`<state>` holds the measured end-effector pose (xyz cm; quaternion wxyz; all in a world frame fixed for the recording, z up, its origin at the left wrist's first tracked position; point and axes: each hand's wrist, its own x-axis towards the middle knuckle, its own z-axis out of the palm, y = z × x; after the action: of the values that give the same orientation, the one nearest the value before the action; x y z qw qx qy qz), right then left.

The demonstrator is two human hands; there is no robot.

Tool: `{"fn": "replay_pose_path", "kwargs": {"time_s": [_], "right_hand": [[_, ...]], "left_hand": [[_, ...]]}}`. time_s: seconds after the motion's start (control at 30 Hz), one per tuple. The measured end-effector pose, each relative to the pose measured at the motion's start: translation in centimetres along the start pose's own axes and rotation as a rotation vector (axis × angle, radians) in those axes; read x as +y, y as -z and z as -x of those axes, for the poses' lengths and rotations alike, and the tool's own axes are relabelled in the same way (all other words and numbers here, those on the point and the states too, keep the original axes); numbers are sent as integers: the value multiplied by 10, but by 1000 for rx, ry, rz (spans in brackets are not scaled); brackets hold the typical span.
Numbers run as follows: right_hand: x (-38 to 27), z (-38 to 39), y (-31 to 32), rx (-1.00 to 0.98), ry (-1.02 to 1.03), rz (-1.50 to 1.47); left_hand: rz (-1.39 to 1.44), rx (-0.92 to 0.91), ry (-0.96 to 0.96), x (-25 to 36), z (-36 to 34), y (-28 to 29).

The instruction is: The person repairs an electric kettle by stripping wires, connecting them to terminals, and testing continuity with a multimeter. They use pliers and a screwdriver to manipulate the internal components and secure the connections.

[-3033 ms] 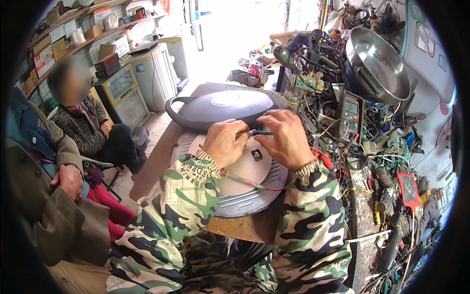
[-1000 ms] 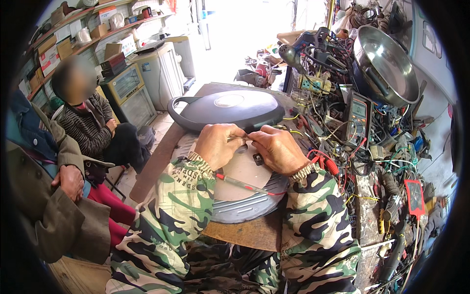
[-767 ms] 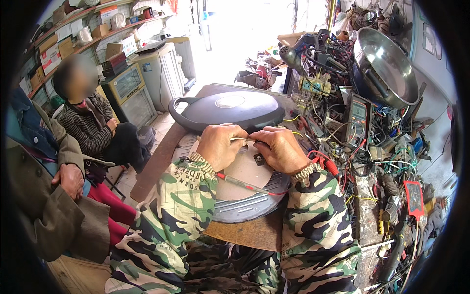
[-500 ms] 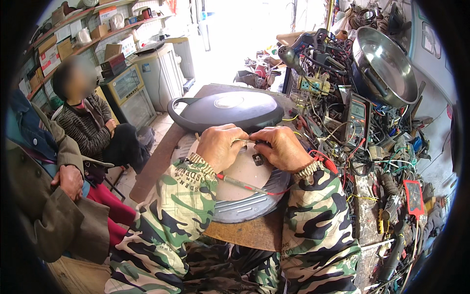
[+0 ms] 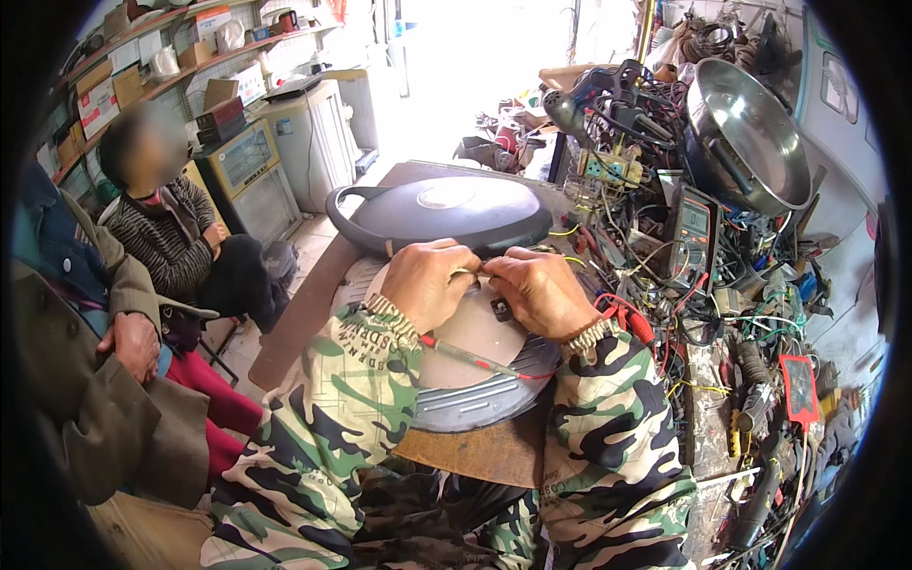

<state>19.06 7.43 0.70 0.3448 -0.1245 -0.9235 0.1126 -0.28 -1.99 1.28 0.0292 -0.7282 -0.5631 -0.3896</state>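
Thin piece [image 5: 482,270], mostly hidden, crosswise, pinched by left hand [image 5: 429,283] and right hand [image 5: 546,293]

Before my rig: table [image 5: 465,458]; on it, appliance base [image 5: 475,404], test probe [image 5: 464,355] lying across; lid [image 5: 446,209] behind base. Over base: my left hand [image 5: 429,283], right hand [image 5: 543,294] alongside. To my right: workbench [image 5: 705,432]; multimeter [image 5: 695,228], pan [image 5: 750,133] beyond it. To my left: two people [image 5: 166,233].

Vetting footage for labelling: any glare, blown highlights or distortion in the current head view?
Head view: background blown out to white; glare inside the round silver metal pan; fisheye bends edges near the picture's rim; what left hand and right hand pinch is too small to identify.
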Motion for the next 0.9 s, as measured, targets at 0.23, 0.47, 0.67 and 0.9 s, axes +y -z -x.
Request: {"fn": "replay_pose_path", "kwargs": {"time_s": [0.23, 0.47, 0.67, 0.9], "right_hand": [[2, 3, 5, -7, -142, -153], [-3, -4, 10, -101, -246, -240], [11, 3, 9, -110, -267, -358], [6, 1, 12, -133, -280, -401]], "left_hand": [[0, 23, -73, 1, -4, -9], [-91, 32, -220, 1, -2, -1], [8, 33, -169, 1, -3, -9], [-4, 23, -167, 4, -3, -4]]}}
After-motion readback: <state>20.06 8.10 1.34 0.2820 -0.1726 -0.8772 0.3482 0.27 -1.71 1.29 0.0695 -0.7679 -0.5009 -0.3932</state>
